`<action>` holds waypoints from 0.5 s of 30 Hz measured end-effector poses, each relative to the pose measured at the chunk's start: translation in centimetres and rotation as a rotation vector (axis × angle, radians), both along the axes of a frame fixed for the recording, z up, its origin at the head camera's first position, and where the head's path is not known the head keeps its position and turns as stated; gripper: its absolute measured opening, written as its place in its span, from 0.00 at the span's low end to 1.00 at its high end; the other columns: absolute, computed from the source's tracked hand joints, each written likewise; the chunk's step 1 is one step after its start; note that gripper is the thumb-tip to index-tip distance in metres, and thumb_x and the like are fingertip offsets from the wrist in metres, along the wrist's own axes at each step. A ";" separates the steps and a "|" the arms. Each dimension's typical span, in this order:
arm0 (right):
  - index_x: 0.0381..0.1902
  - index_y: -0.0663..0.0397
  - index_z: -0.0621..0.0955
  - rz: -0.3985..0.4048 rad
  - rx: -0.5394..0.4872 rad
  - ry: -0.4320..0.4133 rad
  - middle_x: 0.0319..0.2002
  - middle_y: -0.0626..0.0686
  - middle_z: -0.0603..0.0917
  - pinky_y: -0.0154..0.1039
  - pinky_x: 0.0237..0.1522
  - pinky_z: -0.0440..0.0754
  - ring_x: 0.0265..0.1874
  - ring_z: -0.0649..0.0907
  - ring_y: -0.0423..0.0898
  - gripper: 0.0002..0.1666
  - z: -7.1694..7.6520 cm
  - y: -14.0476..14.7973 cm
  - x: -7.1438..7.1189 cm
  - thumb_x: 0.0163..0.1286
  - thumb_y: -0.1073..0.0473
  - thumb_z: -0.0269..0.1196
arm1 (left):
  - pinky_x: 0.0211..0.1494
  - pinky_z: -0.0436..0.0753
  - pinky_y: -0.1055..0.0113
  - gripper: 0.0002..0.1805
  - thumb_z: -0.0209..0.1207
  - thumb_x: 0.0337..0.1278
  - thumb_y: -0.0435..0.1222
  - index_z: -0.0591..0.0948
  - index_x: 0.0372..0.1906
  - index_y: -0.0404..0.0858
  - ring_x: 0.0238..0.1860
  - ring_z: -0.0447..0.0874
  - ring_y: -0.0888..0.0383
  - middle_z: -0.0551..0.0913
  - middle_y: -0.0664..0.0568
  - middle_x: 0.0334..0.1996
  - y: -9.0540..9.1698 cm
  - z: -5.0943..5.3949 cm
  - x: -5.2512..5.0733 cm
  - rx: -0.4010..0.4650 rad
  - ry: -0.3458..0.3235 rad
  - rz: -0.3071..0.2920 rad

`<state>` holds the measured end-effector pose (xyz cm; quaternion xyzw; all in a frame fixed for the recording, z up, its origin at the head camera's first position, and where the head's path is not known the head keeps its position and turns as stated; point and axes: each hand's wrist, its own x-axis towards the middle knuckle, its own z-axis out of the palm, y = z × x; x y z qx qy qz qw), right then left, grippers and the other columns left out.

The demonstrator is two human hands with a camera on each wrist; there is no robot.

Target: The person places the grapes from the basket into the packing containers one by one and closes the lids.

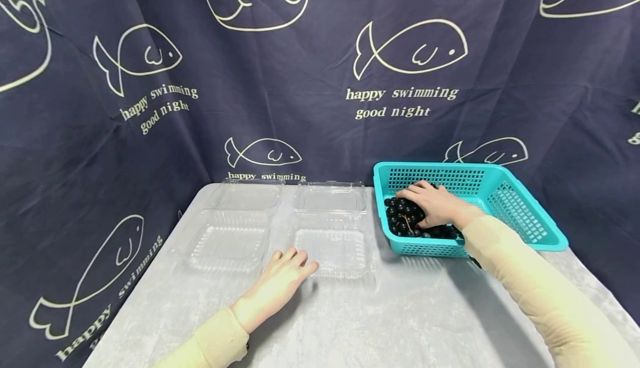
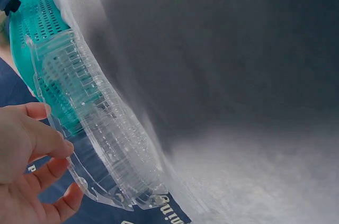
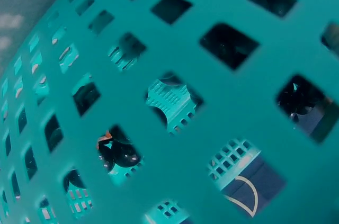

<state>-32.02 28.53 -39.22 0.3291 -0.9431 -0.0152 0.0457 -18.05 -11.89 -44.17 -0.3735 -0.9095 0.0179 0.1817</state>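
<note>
Inside the turquoise plastic basket [image 1: 522, 212], my right hand [image 1: 442, 207] curls its fingers over a bunch of dark grapes [image 1: 400, 212]. The palm side and part of the bunch are hidden. From the right wrist view, the basket's slotted wall [image 3: 175, 38] fills the picture, with dark grapes [image 3: 124, 155] glimpsed through its holes. My left hand [image 1: 280, 273] is at the near left corner of a clear plastic clamshell box [image 1: 332, 248]. Its loosely bent fingers are close to the box rim [image 2: 79, 176]; whether they touch it, I cannot tell.
A second clear clamshell box [image 1: 227, 243] lies to the left, both lids folded back towards the curtain. The grey table [image 1: 400, 318] spreads out in front. A dark blue curtain [image 1: 310, 90] with fish drawings hangs behind and at the sides.
</note>
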 end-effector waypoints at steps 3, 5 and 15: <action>0.63 0.42 0.69 0.004 0.015 0.005 0.58 0.50 0.73 0.64 0.39 0.75 0.60 0.66 0.56 0.51 -0.1 0.0 -0.1 0.39 0.52 0.77 | 0.33 0.60 0.67 0.13 0.56 0.55 0.34 0.76 0.46 0.52 0.34 0.65 0.59 0.71 0.58 0.36 0.1 0.2 0.0 -0.004 -0.013 0.002; 0.63 0.43 0.69 0.006 0.026 0.016 0.58 0.50 0.73 0.64 0.38 0.75 0.59 0.66 0.56 0.51 -0.2 0.0 -0.2 0.37 0.52 0.78 | 0.33 0.60 0.67 0.13 0.55 0.57 0.35 0.76 0.46 0.52 0.35 0.65 0.59 0.71 0.58 0.36 0.3 0.3 0.1 -0.005 -0.023 0.003; 0.60 0.42 0.70 -0.024 0.078 0.096 0.55 0.53 0.73 0.63 0.31 0.74 0.56 0.67 0.59 0.51 -1.2 -0.2 -0.5 0.34 0.50 0.78 | 0.34 0.60 0.67 0.09 0.52 0.61 0.39 0.76 0.44 0.53 0.35 0.65 0.60 0.71 0.60 0.35 1.1 0.6 -0.1 -0.013 -0.043 -0.008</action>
